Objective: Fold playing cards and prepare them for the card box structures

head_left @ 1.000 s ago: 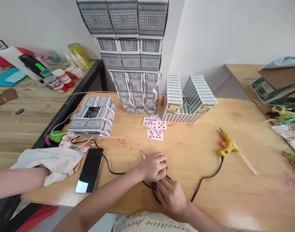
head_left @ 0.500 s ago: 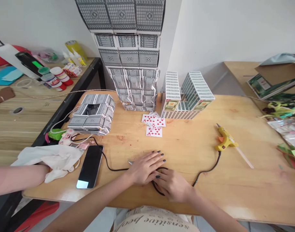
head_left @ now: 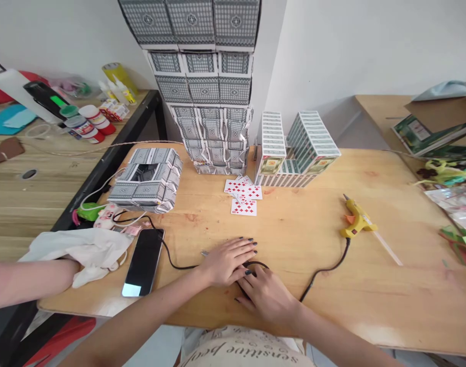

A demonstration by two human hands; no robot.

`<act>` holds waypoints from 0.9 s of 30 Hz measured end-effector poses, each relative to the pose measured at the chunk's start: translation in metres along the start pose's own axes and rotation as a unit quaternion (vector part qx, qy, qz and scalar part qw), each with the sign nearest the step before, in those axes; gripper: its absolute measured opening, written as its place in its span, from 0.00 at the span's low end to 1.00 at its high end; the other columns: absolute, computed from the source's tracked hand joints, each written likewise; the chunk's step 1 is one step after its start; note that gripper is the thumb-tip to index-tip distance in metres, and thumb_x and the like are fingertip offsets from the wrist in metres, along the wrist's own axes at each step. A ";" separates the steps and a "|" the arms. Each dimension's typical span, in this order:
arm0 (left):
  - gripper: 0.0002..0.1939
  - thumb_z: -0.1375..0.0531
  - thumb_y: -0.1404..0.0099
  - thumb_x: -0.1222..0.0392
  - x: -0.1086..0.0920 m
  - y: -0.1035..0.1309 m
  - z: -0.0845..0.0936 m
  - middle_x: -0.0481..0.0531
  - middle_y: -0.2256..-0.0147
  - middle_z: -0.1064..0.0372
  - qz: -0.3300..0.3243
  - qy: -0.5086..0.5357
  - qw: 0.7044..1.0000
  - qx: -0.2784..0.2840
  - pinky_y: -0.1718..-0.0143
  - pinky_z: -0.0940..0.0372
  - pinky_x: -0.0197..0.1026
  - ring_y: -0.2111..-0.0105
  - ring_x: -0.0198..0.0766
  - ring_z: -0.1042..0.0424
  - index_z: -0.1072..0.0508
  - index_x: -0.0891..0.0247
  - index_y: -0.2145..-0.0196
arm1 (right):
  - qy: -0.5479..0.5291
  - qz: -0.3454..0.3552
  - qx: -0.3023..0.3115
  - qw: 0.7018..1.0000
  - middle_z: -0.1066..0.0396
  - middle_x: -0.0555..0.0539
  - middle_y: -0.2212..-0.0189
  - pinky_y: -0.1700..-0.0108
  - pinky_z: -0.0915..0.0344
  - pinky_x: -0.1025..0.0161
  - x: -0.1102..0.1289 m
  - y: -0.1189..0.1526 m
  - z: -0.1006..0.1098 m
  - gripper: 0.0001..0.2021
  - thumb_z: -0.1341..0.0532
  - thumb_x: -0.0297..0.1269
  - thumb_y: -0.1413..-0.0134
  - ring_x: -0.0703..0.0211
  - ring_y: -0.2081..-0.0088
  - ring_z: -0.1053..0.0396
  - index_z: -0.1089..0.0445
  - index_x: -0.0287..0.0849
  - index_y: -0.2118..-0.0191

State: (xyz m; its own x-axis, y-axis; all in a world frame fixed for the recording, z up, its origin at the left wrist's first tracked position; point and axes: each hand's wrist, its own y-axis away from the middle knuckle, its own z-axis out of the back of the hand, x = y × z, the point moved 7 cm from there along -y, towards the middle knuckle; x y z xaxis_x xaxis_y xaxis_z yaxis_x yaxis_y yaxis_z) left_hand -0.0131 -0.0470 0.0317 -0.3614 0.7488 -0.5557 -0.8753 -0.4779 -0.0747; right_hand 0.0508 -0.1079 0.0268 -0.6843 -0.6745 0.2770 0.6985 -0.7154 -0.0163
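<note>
My left hand [head_left: 230, 261] lies palm down on the wooden table [head_left: 294, 244], fingers stretched out. A small pointed metal tip [head_left: 205, 253] sticks out beside it; the rest is hidden under the hand. My right hand [head_left: 269, 295] rests over a loop of black cable [head_left: 260, 264], its fingers spread and partly beneath my left thumb. That cable runs right to a yellow glue gun [head_left: 357, 219] with a clear glue stick in its back. Beyond my hands lie several playing cards [head_left: 243, 196], face up with red diamonds.
A tall tower of grey playing cards [head_left: 206, 92] stands behind. A grey card structure [head_left: 147, 179] sits left, a green-white card structure [head_left: 294, 153] right of the tower. A smartphone [head_left: 143, 262] lies left. Another person's arm [head_left: 30, 285] reaches to a white cloth [head_left: 80, 250].
My right hand has shifted slightly, its thumb now showing apart from the fingers and covering more of the cable loop. My left hand stays nearly in place.
</note>
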 end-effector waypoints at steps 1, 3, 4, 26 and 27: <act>0.23 0.52 0.34 0.55 0.000 0.000 0.000 0.56 0.41 0.45 0.001 0.000 1.000 0.000 0.39 0.52 0.51 0.39 0.43 0.50 0.39 0.65 0.44 | 0.006 0.007 0.000 1.000 0.32 0.43 0.66 0.68 0.43 0.58 0.001 0.000 -0.002 0.15 0.42 0.44 0.46 0.54 0.67 0.39 0.34 0.38 0.59; 0.23 0.52 0.34 0.55 -0.001 0.000 0.000 0.56 0.41 0.45 0.002 0.003 1.000 0.000 0.39 0.51 0.51 0.39 0.44 0.50 0.39 0.65 0.44 | 0.011 0.023 0.003 1.000 0.32 0.43 0.66 0.67 0.43 0.58 0.005 0.002 -0.001 0.14 0.42 0.41 0.46 0.53 0.66 0.39 0.34 0.37 0.58; 0.23 0.52 0.34 0.55 -0.001 0.000 0.001 0.56 0.41 0.44 0.002 0.007 1.000 0.000 0.39 0.51 0.51 0.39 0.44 0.50 0.39 0.64 0.44 | 0.015 0.027 0.003 1.000 0.32 0.42 0.65 0.67 0.43 0.57 0.007 0.002 0.001 0.14 0.42 0.40 0.47 0.52 0.66 0.39 0.35 0.36 0.57; 0.25 0.51 0.35 0.54 0.001 0.000 0.003 0.57 0.41 0.46 0.019 0.021 1.000 -0.002 0.39 0.52 0.51 0.39 0.45 0.51 0.42 0.65 0.42 | -0.022 0.026 0.011 0.999 0.33 0.39 0.53 0.41 0.53 0.43 -0.001 0.001 0.015 0.21 0.44 0.32 0.49 0.40 0.41 0.52 0.37 0.35 0.47; 0.26 0.51 0.35 0.53 0.000 0.001 0.002 0.57 0.40 0.48 0.016 0.008 1.000 0.001 0.39 0.54 0.52 0.38 0.46 0.52 0.42 0.65 0.42 | -0.028 0.032 -0.002 0.999 0.34 0.41 0.51 0.41 0.53 0.43 -0.002 0.002 0.014 0.20 0.45 0.32 0.47 0.41 0.41 0.52 0.37 0.36 0.47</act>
State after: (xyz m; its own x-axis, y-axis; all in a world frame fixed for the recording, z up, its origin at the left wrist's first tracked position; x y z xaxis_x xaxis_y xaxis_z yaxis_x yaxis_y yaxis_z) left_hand -0.0143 -0.0460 0.0334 -0.3838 0.7260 -0.5707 -0.8643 -0.4999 -0.0547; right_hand 0.0566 -0.1058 0.0401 -0.6258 -0.7071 0.3293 0.7391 -0.6724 -0.0391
